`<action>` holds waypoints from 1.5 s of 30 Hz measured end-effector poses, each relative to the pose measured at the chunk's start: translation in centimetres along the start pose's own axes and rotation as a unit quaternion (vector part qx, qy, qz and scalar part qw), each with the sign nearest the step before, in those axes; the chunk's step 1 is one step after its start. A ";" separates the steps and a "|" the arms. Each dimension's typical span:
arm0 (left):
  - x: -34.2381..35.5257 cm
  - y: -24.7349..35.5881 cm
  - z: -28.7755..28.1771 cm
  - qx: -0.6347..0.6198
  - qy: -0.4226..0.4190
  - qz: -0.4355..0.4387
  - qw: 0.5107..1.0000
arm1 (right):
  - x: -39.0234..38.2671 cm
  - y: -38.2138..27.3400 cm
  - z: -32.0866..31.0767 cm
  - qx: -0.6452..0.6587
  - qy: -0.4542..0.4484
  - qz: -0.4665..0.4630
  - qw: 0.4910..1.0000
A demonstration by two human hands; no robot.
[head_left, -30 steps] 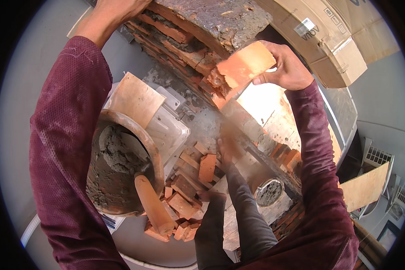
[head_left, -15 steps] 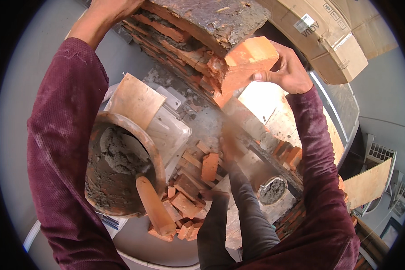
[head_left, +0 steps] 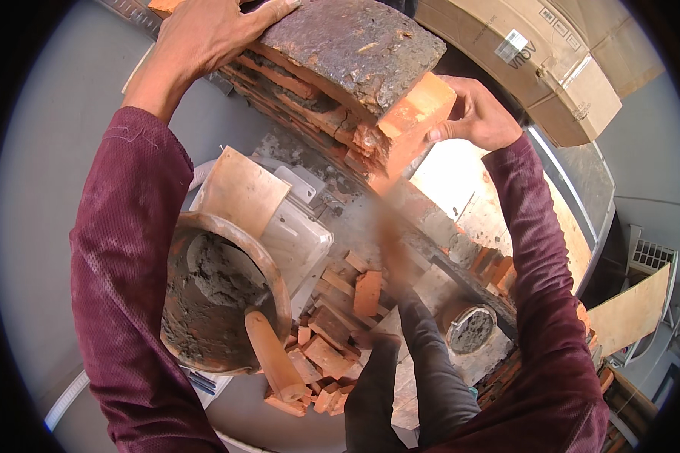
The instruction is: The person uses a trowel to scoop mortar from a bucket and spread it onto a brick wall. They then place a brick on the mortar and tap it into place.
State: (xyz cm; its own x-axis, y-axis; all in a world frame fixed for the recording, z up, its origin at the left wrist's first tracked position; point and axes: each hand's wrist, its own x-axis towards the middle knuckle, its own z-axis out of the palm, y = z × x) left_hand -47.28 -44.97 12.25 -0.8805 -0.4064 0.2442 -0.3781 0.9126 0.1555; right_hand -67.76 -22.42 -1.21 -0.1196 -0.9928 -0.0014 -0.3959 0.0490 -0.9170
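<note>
An orange brick (head_left: 418, 113) stands at the right end of the brick wall (head_left: 302, 94), set against its edge. My right hand (head_left: 482, 113) grips this brick from its right side, with the thumb on its near face. At the wall's left part my left hand (head_left: 212, 38) lies over the top edge, thumb stretched out; its other fingers are mostly cut off by the upper edge of the view. Dark, rough mortar (head_left: 355, 45) covers the wall's top. A bit of orange brick (head_left: 163, 6) shows beyond my left hand.
Below on the left is a large bucket of mortar (head_left: 219, 302), an orange cylinder (head_left: 276, 355) at its rim. Loose bricks (head_left: 329, 355) lie piled near my legs. A small mortar pot (head_left: 472, 330) stands right of them. Cardboard boxes (head_left: 506, 53) are behind the wall.
My left hand now shows more fully, with its thumb over the wall top. Most of the scene has shifted slightly right and down. My right hand keeps hold of the brick.
</note>
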 end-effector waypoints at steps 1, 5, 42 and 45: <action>0.3 -0.7 0.3 0.000 0.003 0.001 1.000 | 0.3 0.0 -0.1 0.016 -0.011 -0.007 1.000; 1.1 -2.6 1.4 -0.002 -0.007 -0.028 1.000 | 1.4 -0.5 -0.6 0.030 -0.048 -0.008 0.998; 0.0 -4.1 4.1 0.127 0.220 0.107 0.961 | -3.6 -10.1 7.7 -0.217 0.360 -0.063 0.905; -3.2 -3.4 -2.4 -0.076 0.111 0.051 0.990 | -8.2 -17.9 14.2 0.059 0.244 0.025 0.968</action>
State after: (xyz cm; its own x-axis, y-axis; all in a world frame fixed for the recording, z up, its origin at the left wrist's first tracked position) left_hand -42.50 -46.91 13.27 -0.8204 -0.3277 0.4685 -0.2281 0.9390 0.2573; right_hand -46.76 -16.67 9.56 -0.5625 -0.8189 0.1142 -0.2749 0.0549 -0.9599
